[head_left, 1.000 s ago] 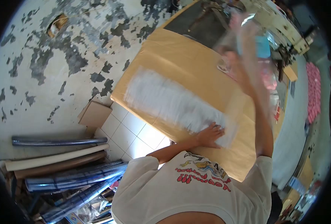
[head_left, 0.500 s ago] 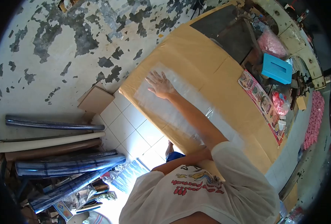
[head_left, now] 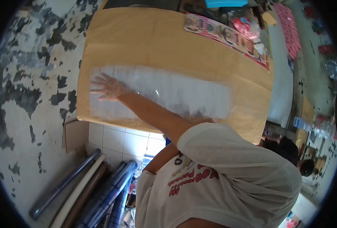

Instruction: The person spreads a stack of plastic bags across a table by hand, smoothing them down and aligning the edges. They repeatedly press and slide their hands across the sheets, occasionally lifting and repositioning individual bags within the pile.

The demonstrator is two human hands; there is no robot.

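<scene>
A whitish, see-through plastic sheet [head_left: 191, 93] lies along the front half of a table covered in brown paper [head_left: 145, 41]. My right hand [head_left: 109, 88] rests palm down on the sheet's left end, fingers spread, holding nothing. The right arm reaches across my body to the left. My left upper arm [head_left: 162, 159] passes beneath the right one, which hides most of the left hand. A small strip of skin [head_left: 208, 120] shows past the right forearm at the sheet's front edge; its fingers cannot be made out.
A printed pink strip [head_left: 225, 36], a pink bag [head_left: 247, 28] and a blue plastic item [head_left: 226, 3] lie at the back right. Several long rolls [head_left: 77, 190] lean at the lower left. A brown board [head_left: 76, 136] stands against the peeling wall [head_left: 20, 95].
My view has turned, so the table now lies more level across it. The right hand stays spread on the left end of the sheet.
</scene>
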